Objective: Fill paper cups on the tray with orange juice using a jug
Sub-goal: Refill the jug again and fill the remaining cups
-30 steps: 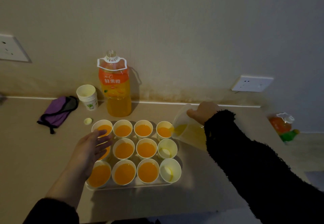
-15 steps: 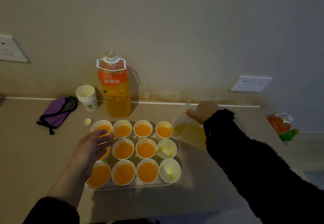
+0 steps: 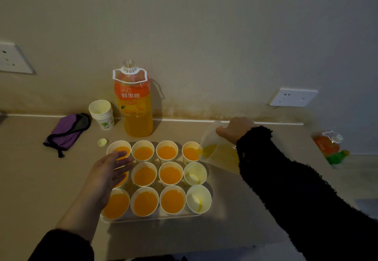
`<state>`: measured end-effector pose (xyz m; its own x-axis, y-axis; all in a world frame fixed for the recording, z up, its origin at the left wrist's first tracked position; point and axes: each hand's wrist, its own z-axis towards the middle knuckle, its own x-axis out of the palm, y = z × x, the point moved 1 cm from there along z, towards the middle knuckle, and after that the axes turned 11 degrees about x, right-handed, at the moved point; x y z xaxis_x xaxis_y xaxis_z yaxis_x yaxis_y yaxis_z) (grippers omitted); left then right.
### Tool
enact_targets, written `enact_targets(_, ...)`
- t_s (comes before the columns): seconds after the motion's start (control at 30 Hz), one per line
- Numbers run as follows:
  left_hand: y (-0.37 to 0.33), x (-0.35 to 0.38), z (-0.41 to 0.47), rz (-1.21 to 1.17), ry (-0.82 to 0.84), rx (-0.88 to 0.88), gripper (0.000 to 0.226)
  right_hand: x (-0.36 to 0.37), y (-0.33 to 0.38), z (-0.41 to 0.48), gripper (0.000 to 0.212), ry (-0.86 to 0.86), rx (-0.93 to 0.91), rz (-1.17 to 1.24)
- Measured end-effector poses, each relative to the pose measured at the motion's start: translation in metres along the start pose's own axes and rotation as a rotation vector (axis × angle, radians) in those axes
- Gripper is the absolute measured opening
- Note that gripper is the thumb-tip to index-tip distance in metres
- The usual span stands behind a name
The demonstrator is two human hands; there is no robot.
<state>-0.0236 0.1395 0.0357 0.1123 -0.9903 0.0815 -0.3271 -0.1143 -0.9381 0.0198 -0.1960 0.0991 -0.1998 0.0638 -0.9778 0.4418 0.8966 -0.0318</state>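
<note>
Right hand (image 3: 235, 131) grips the tilted jug (image 3: 218, 154), spout at the rim of the back-right cup (image 3: 190, 152); left hand (image 3: 108, 170) flat, fingers straight, over the left column of cups.

Detail: jug is clear plastic, tapered, with pale orange juice pooled toward the spout. Sleeve on the right arm is black and fuzzy. Whether the left hand touches the rims cannot be told. Tray (image 3: 155, 217) is clear, rectangular, and carries twelve round white paper cups in a three-by-four grid; ten hold opaque orange juice, while the two near-right cups (image 3: 194, 173) show only pale bottoms. Behind the tray on the beige counter (image 3: 30, 179): an uncapped clear bottle (image 3: 135, 107), orange label reading 鲜果橙, a nested cup stack (image 3: 101, 113) with a green leaf print, a small round cap (image 3: 102, 142) and a purple fabric pouch (image 3: 65, 131).
</note>
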Motion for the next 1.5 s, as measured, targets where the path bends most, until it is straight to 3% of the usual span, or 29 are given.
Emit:
enact_targets(0.63, -0.001, 0.005, -0.004, -0.015, 0.014, 0.002, 0.033, 0.002, -0.001, 0.0, 0.053, 0.02, 0.008, 0.025)
enact_targets(1.07, -0.014, 0.056, -0.02, -0.221, 0.185, 0.063, 0.061, 0.0, -0.035, -0.02, 0.05, 0.033, 0.011, 0.174)
enact_targets(1.5, -0.002, 0.046, -0.027, -0.196, 0.084, 0.037, 0.071, 0.001, -0.053, -0.049, 0.049, 0.045, -0.098, 0.21)
